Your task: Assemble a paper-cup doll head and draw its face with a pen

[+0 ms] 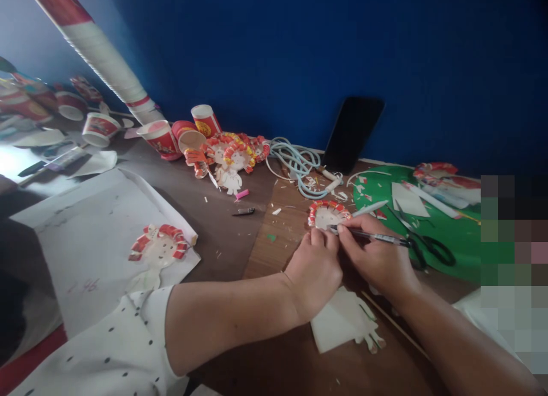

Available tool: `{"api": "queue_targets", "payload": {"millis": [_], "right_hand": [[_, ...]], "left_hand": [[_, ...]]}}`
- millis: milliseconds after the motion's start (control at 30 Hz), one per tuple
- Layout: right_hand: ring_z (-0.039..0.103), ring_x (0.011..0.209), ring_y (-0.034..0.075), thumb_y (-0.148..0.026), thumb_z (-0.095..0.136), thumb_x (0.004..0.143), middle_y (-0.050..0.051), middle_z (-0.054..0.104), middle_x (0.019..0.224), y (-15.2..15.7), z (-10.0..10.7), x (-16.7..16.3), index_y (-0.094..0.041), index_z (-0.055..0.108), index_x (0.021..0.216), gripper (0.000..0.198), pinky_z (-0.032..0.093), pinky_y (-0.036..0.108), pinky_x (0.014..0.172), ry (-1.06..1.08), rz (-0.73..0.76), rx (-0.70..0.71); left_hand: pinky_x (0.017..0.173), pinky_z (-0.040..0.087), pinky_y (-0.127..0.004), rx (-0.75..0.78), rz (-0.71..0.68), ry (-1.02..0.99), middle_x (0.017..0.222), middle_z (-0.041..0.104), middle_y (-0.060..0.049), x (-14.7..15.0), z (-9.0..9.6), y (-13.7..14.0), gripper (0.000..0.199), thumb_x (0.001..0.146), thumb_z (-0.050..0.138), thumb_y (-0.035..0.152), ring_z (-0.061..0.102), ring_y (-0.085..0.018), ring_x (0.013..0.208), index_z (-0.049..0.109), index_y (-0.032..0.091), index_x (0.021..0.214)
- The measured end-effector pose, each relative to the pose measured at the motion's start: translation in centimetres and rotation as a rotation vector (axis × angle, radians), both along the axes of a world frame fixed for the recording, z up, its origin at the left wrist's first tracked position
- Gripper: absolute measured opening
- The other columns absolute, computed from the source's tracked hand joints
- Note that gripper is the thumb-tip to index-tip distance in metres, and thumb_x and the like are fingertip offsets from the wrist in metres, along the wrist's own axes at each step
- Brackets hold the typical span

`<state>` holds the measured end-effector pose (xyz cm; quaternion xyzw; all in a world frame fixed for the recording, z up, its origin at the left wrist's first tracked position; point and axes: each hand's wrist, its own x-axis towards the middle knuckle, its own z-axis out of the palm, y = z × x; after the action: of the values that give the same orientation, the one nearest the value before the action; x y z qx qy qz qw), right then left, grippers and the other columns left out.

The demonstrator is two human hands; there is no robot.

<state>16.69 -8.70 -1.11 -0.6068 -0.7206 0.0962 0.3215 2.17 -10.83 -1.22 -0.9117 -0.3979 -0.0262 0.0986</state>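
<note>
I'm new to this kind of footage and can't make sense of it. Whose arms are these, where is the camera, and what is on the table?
The camera sits on a person's head, looking down at their own arms. The left hand steadies a paper-cup doll face on the wooden table. The right hand holds a pen in its grip, tip at the face. Nearby lie scissors on green paper, finished dolls, red cups, a cable and a leaning phone.
</note>
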Motion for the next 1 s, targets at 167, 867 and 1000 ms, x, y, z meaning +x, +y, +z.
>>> {"api": "queue_targets", "payload": {"millis": [167,867,1000], "right_hand": [[0.065,0.067,0.016,-0.034,0.056,0.084,0.001,0.069,0.075,0.01,-0.11,0.02,-0.022,0.063,0.082,0.014,0.048,0.028,0.065,0.008,-0.005,-0.013],[0.064,0.068,0.016,-0.034,0.057,0.084,0.000,0.068,0.075,-0.01,-0.24,0.08,-0.022,0.063,0.082,0.013,0.048,0.028,0.065,0.016,-0.001,-0.012],[0.064,0.067,0.015,-0.032,0.057,0.083,0.000,0.068,0.074,0.07,-0.23,0.04,-0.022,0.063,0.081,0.012,0.048,0.027,0.065,0.016,0.001,0.000]], "left_hand": [[0.084,0.049,-0.037,0.001,-0.006,0.007,0.121,0.056,-0.021,-0.02,0.08,0.02,0.048,0.092,0.044,0.024,0.056,-0.027,0.103,0.048,0.000,0.133],[0.083,0.049,-0.037,0.006,-0.011,-0.022,0.119,0.058,-0.020,0.01,-0.07,0.00,0.047,0.091,0.047,0.023,0.057,-0.028,0.101,0.051,0.000,0.132],[0.084,0.049,-0.037,0.009,0.002,-0.028,0.120,0.058,-0.020,0.03,-0.05,-0.04,0.047,0.091,0.045,0.022,0.057,-0.028,0.103,0.051,0.000,0.132]]}}
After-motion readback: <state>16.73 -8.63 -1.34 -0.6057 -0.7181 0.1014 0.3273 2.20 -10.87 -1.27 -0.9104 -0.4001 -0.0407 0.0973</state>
